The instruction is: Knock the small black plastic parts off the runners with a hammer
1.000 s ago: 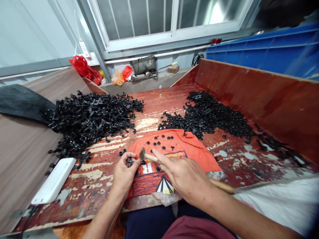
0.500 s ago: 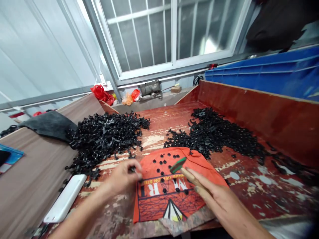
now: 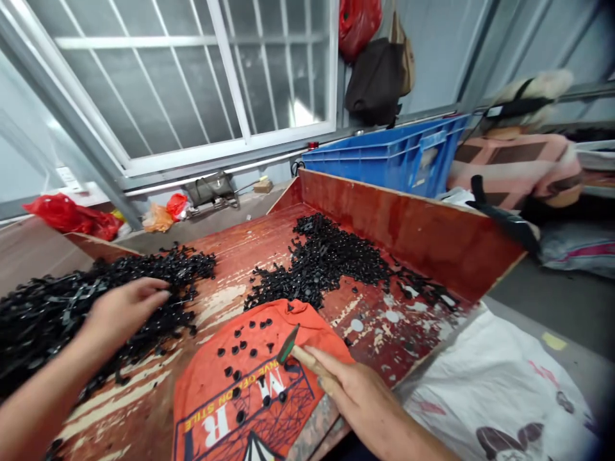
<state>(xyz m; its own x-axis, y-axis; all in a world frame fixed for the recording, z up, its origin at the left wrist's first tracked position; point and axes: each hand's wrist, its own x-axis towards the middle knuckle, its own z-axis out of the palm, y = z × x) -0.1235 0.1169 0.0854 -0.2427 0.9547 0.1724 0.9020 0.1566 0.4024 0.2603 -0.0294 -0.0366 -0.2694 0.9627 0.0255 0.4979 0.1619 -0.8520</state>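
Note:
My left hand [image 3: 125,310] is above the left pile of small black plastic parts [image 3: 62,301]. Its fingers point forward, thumb a little apart, and I see nothing between them. In my right hand [image 3: 353,384] is a small knife [image 3: 289,346] with a green part and a grey tip showing; the rest is hidden by the fingers. Light coverings wrap the gripping fingertips. Below the knife lies an orange printed cloth [image 3: 202,378], with several small round black pieces [image 3: 235,349] scattered on it.
Another black heap [image 3: 331,256] lies on the worn red board [image 3: 230,240], beside an upright side panel [image 3: 408,224]. Behind it stands a blue crate [image 3: 365,157]. A white sack [image 3: 500,384] lies at right. Another person [image 3: 519,160] is beyond the panel.
The view has turned right, bringing the person and white sack into sight. My left hand has gone from the cloth's left edge to the left pile; the black piece it held no longer shows.

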